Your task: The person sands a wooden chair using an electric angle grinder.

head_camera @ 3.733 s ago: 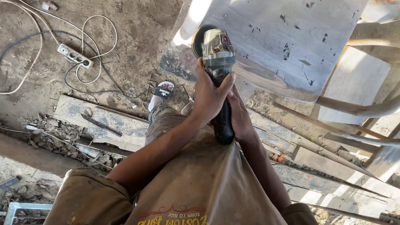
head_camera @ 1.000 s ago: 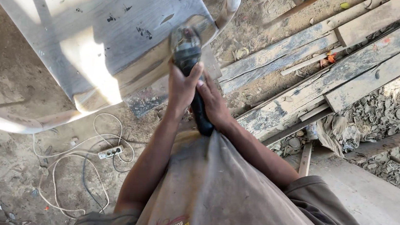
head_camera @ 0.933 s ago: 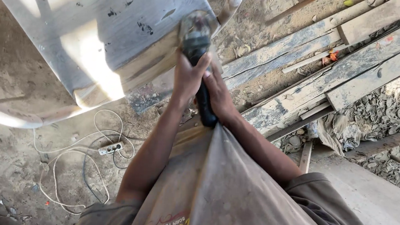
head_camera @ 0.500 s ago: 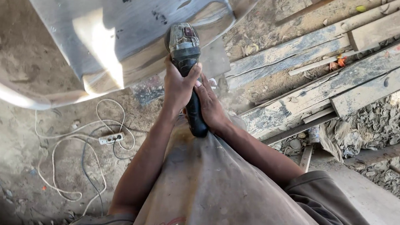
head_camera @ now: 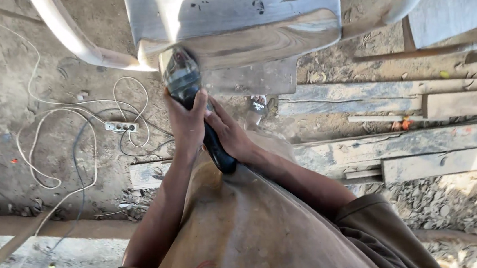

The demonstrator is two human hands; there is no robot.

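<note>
Angle grinder (head_camera: 187, 88): held in both hands, head end pressed up against the lower edge of the metal sheet panel (head_camera: 232, 17), black handle trailing back toward the person's chest. The disc itself is hidden where the head meets the panel; contact cannot be confirmed, only closeness.

Left hand (head_camera: 186, 124): fingers wrapped tight around the grinder body just behind its head. Right hand (head_camera: 232, 136): fingers closed on the black rear handle, just behind the left hand. Both grips appear full, no fingers held open.

Panel: grey, scuffed, brightly sunlit on its left part, standing directly beyond the grinder. A pale curved tube (head_camera: 51, 17) runs off to the panel's left and meets its lower corner beside the grinder head.

Ground left of the grinder: white cables (head_camera: 64, 129) looped loosely on packed dirt, with a socket strip (head_camera: 121, 127) lying among them. Right of the grinder: weathered timber planks (head_camera: 400, 149) laid side by side, with rubble beyond. A sandalled foot (head_camera: 257, 105) shows just right of the hands, below the panel.

Risks, as judged:
- Both hands are bare and the left sits close behind the head; a snag on the panel edge could kick the tool back toward hands and torso
- The loose shirt (head_camera: 274, 242) hangs near the handle and could be drawn in
- Slack cable loops lie near the feet, a trip or tug hazard
- The open footwear is exposed to sparks or falling offcuts
</note>
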